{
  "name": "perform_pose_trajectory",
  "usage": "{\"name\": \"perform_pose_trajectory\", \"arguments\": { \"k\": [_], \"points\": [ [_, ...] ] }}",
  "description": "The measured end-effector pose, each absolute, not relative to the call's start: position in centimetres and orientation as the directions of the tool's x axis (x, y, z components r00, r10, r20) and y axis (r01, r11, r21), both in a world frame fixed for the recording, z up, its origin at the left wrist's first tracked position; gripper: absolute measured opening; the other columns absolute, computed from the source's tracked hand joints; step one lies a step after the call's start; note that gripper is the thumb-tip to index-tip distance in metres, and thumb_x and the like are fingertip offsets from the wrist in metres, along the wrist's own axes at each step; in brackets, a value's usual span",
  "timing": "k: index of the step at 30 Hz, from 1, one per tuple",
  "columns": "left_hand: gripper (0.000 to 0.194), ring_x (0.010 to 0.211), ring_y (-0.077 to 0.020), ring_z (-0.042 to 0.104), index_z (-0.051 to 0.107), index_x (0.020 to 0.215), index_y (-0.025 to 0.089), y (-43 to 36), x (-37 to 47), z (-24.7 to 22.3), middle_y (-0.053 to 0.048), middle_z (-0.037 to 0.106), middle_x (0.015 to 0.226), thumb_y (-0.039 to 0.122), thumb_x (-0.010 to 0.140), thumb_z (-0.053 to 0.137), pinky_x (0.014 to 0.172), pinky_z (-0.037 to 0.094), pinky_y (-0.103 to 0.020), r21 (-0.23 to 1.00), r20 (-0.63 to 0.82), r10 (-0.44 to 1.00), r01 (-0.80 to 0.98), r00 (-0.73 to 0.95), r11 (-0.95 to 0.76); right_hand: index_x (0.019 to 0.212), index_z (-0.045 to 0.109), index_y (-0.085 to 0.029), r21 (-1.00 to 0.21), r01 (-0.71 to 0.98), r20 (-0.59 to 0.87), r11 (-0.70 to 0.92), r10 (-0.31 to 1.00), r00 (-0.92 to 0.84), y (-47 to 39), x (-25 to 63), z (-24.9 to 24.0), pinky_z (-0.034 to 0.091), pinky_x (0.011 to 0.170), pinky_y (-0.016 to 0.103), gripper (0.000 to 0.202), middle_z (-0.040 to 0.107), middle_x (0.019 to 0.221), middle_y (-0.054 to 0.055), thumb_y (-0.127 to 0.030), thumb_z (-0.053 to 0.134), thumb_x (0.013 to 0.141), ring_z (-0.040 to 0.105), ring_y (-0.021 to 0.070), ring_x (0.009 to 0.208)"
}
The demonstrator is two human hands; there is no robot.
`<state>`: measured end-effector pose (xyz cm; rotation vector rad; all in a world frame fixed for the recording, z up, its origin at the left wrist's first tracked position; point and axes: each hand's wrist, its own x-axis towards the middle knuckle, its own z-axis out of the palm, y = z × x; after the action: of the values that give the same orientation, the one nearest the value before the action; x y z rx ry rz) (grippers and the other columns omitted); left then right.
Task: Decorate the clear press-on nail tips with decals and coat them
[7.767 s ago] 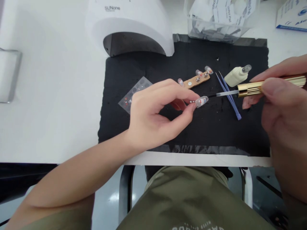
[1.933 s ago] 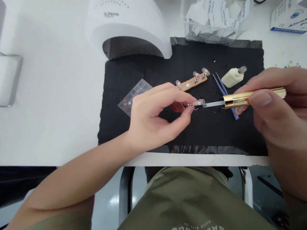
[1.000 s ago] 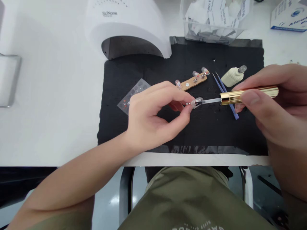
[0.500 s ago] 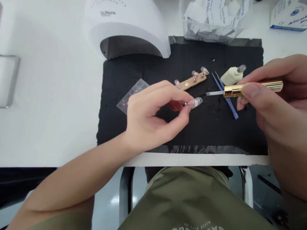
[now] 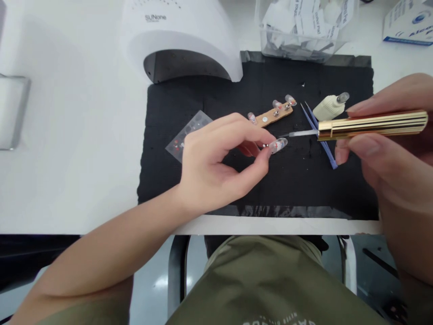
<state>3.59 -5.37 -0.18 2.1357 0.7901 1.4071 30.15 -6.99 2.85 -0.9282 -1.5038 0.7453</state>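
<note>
Between thumb and fingers, my left hand (image 5: 219, 162) pinches a small metal stand that carries a clear false nail (image 5: 278, 145) with a red, white and blue pattern. My right hand (image 5: 389, 144) grips the gold handle of a nail polish brush (image 5: 368, 125). Its thin tip lies just above the false nail; whether they touch I cannot tell. Behind my fingers, a wooden display strip (image 5: 274, 115) bears several more decorated nails on metal stands. Blue tweezers (image 5: 325, 144) lie beneath the brush, and a cream bottle (image 5: 329, 107) lies near my right fingers.
A black mat (image 5: 216, 97) covers part of the white table (image 5: 74, 135). At its back stand a white nail lamp (image 5: 189, 31) and a clear tub (image 5: 294, 47) of alcohol pads. A sticker sheet (image 5: 186, 133) lies partly under my left hand. An alcohol pad box (image 5: 407, 22) is at back right.
The brush tip has moved left, closer over the false nail. My right fingers have shifted on the gold handle, so more of it shows. My left hand keeps its pinch.
</note>
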Motion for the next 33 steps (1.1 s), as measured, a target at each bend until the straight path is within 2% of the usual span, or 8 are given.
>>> {"name": "perform_pose_trajectory", "arguments": {
  "k": [5,7,9,14,17,20,26,33],
  "points": [
    [0.018,0.067,-0.0106,0.072,0.079,0.099,0.022,-5.20,3.64,-0.26,0.001,0.080,0.084,0.005,0.093,0.082,0.062,0.066,-0.024,0.631,0.683,0.658,0.197,0.316,-0.750,0.115,0.093,-0.038,-0.879,0.165,0.444,0.448,0.894,-0.064,-7.46,29.93,3.26,0.060,0.054,0.047,0.027,0.084,0.090,0.003,-0.033,0.093,0.089,0.075,0.0260,0.067],
    [0.019,0.065,-0.0092,0.071,0.080,0.099,0.021,-5.18,3.56,-0.21,0.001,0.080,0.085,0.004,0.090,0.083,0.061,0.065,-0.022,0.590,0.720,0.611,0.174,0.329,-0.789,0.116,0.093,-0.036,-0.886,0.135,0.428,0.444,0.894,-0.132,-7.36,30.04,3.32,0.060,0.052,0.047,0.027,0.084,0.090,0.004,-0.032,0.090,0.090,0.075,0.0249,0.063],
    [0.018,0.067,-0.0096,0.072,0.079,0.099,0.022,-5.21,3.50,-0.11,0.002,0.080,0.085,0.006,0.091,0.082,0.063,0.064,-0.022,0.630,0.688,0.659,0.200,0.305,-0.750,0.117,0.093,-0.036,-0.881,0.124,0.432,0.457,0.882,-0.188,-7.20,30.14,3.35,0.060,0.050,0.046,0.027,0.084,0.089,0.004,-0.032,0.089,0.090,0.073,0.0236,0.060],
    [0.016,0.068,-0.0103,0.073,0.080,0.099,0.022,-5.15,3.32,-0.06,0.003,0.081,0.086,0.007,0.093,0.080,0.064,0.064,-0.024,0.632,0.659,0.671,0.233,0.341,-0.739,0.109,0.094,-0.040,-0.885,0.151,0.426,0.441,0.897,-0.122,-7.15,29.79,3.31,0.053,0.044,0.048,0.021,0.085,0.087,0.005,-0.039,0.091,0.088,0.070,0.0257,0.059],
    [0.019,0.067,-0.0085,0.071,0.080,0.100,0.022,-5.11,3.24,-0.21,0.003,0.081,0.087,0.006,0.092,0.083,0.064,0.063,-0.023,0.599,0.694,0.631,0.209,0.347,-0.773,0.113,0.094,-0.040,-0.869,0.143,0.459,0.474,0.880,-0.125,-7.07,29.68,3.07,0.053,0.045,0.046,0.025,0.083,0.082,0.003,-0.034,0.091,0.089,0.069,0.0247,0.060],
    [0.020,0.069,-0.0102,0.073,0.079,0.101,0.022,-5.29,3.27,-0.15,0.001,0.081,0.088,0.005,0.093,0.079,0.066,0.065,-0.024,0.631,0.668,0.661,0.210,0.341,-0.747,0.121,0.093,-0.035,-0.852,0.129,0.485,0.507,0.858,-0.169,-6.87,29.80,2.86,0.052,0.046,0.045,0.034,0.081,0.083,0.002,-0.027,0.091,0.088,0.067,0.0218,0.060],
    [0.017,0.070,-0.0111,0.073,0.079,0.100,0.024,-5.39,3.44,0.05,0.001,0.081,0.086,0.008,0.095,0.077,0.066,0.064,-0.025,0.651,0.639,0.687,0.231,0.347,-0.723,0.116,0.093,-0.044,-0.831,0.181,0.495,0.526,0.848,-0.190,-6.80,29.69,3.09,0.042,0.043,0.048,0.032,0.080,0.082,0.002,-0.032,0.088,0.087,0.063,0.0249,0.057],
    [0.020,0.066,-0.0110,0.071,0.081,0.102,0.025,-4.98,3.21,-0.12,0.002,0.081,0.086,0.008,0.092,0.080,0.061,0.064,-0.026,0.616,0.670,0.650,0.220,0.357,-0.756,0.118,0.093,-0.043,-0.817,0.238,0.492,0.526,0.850,-0.189,-7.02,29.86,2.99,0.051,0.050,0.052,0.035,0.084,0.093,0.005,-0.030,0.090,0.085,0.069,0.0284,0.061]
  ]
}}
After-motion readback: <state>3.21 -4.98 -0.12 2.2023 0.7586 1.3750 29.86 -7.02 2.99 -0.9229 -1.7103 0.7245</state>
